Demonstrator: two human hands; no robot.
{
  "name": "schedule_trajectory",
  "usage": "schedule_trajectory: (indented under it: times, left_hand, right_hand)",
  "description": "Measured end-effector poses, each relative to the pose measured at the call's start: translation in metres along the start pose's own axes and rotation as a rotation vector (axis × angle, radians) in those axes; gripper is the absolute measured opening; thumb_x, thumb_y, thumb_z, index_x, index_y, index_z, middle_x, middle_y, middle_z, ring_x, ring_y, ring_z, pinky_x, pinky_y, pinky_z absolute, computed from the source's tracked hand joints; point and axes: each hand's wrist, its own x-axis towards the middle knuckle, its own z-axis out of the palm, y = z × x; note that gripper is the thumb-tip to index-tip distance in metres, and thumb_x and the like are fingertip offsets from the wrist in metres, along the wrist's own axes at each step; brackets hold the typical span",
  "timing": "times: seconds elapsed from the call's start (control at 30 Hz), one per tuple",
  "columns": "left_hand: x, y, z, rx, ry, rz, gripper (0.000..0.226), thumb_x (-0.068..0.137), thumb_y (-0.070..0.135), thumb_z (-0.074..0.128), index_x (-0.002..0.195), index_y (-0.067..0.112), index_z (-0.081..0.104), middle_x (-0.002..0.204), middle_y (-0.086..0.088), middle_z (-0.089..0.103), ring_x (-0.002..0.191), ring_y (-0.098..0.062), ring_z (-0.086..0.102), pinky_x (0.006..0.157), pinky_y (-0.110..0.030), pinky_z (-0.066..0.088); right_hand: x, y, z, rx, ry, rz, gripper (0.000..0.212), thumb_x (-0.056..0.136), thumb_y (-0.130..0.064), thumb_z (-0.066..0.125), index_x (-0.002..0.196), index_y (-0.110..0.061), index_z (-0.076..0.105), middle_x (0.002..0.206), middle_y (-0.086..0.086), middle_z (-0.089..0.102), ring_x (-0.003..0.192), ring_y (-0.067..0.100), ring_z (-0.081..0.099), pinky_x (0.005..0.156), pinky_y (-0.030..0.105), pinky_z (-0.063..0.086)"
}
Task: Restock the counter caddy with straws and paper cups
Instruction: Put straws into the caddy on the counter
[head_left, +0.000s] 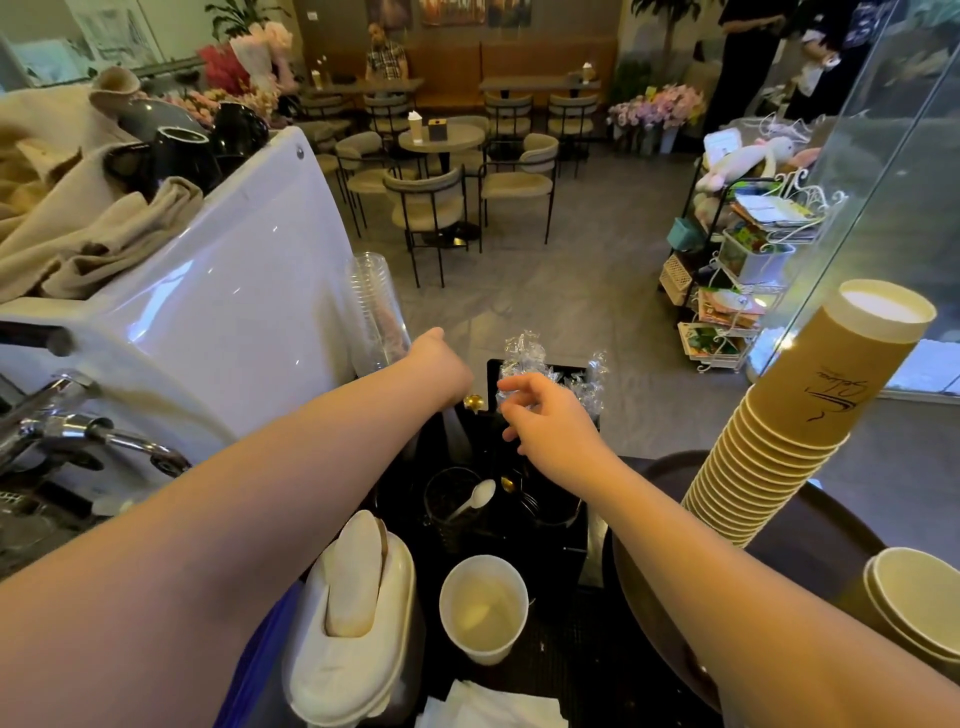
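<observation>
The black counter caddy stands ahead of me on the counter. Clear-wrapped straws stick up from its far compartments. My right hand hovers over the caddy, its fingers curled and apart, the tips at the straw wrappers. My left hand reaches over the caddy's far left corner with the wrist bent down; its fingers are hidden. A tall tilted stack of brown paper cups rests on a dark round tray at the right. More brown cups sit at the lower right.
A white paper cup stands near me, beside a white napkin holder. A mesh cup with a white spoon sits in the caddy. Clear plastic cups lean against the white espresso machine on the left. A glass panel rises on the right.
</observation>
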Motion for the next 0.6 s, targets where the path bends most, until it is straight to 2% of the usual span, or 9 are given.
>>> schedule_trajectory:
  times: [0.07,0.17,0.3,0.37,0.47,0.53,0.6]
  left_hand:
    - [-0.006,-0.004,-0.004,0.012,-0.011,-0.013,0.022,0.099,0.02,0.054,0.078,0.022,0.05,0.083,0.004,0.055,0.079,-0.017,0.047,0.087,-0.034,0.025]
    - [-0.016,-0.013,-0.011,0.026,-0.02,-0.042,0.019,0.095,0.021,0.061,0.08,0.024,0.051,0.081,0.005,0.056,0.073,-0.014,0.045,0.088,-0.035,0.026]
    - [-0.032,-0.022,-0.023,0.059,0.038,-0.036,0.024,0.097,0.013,0.057,0.077,0.022,0.048,0.084,0.003,0.056,0.083,-0.018,0.05,0.09,-0.035,0.029]
    - [-0.042,-0.026,-0.028,0.071,0.094,-0.053,0.026,0.098,0.01,0.053,0.075,0.021,0.046,0.081,0.002,0.052,0.09,-0.022,0.053,0.093,-0.035,0.031]
    - [-0.057,-0.034,-0.036,0.098,0.154,-0.078,0.025,0.099,0.01,0.052,0.076,0.02,0.048,0.075,0.006,0.047,0.084,-0.019,0.048,0.092,-0.034,0.031]
    - [-0.066,-0.04,-0.042,0.055,0.202,-0.087,0.028,0.099,0.01,0.051,0.074,0.02,0.046,0.073,0.005,0.046,0.079,-0.019,0.046,0.095,-0.034,0.032]
    - [-0.077,-0.045,-0.052,-0.1,0.269,-0.08,0.029,0.1,0.01,0.051,0.073,0.02,0.045,0.073,0.004,0.046,0.077,-0.019,0.046,0.097,-0.036,0.035]
  right_hand:
    - [0.003,-0.005,0.001,-0.026,-0.003,-0.003,0.022,0.099,-0.02,0.052,0.116,-0.031,0.059,0.093,-0.005,0.064,0.076,0.011,0.068,0.065,0.031,0.058]
    - [0.01,-0.014,0.003,-0.082,-0.006,0.006,0.027,0.098,-0.019,0.051,0.123,-0.026,0.058,0.091,-0.005,0.065,0.08,0.024,0.07,0.066,0.043,0.06]
    - [0.024,-0.025,0.009,-0.18,-0.086,0.03,0.041,0.095,-0.016,0.057,0.136,-0.013,0.052,0.102,-0.001,0.064,0.09,0.028,0.067,0.08,0.048,0.058]
    - [0.031,-0.031,0.015,-0.231,-0.147,0.052,0.055,0.094,-0.018,0.063,0.145,-0.009,0.043,0.117,0.003,0.059,0.095,0.03,0.064,0.087,0.048,0.056]
    - [0.041,-0.041,0.024,-0.266,-0.193,0.059,0.074,0.092,-0.028,0.071,0.152,-0.011,0.033,0.14,0.006,0.049,0.091,0.023,0.058,0.09,0.047,0.054]
    - [0.046,-0.047,0.027,-0.243,-0.22,0.028,0.077,0.089,-0.034,0.073,0.153,-0.017,0.033,0.144,0.005,0.047,0.082,0.019,0.059,0.083,0.042,0.054]
    - [0.052,-0.052,0.03,-0.184,-0.248,-0.016,0.081,0.088,-0.035,0.075,0.155,-0.02,0.031,0.15,0.008,0.042,0.094,0.021,0.061,0.077,0.036,0.052]
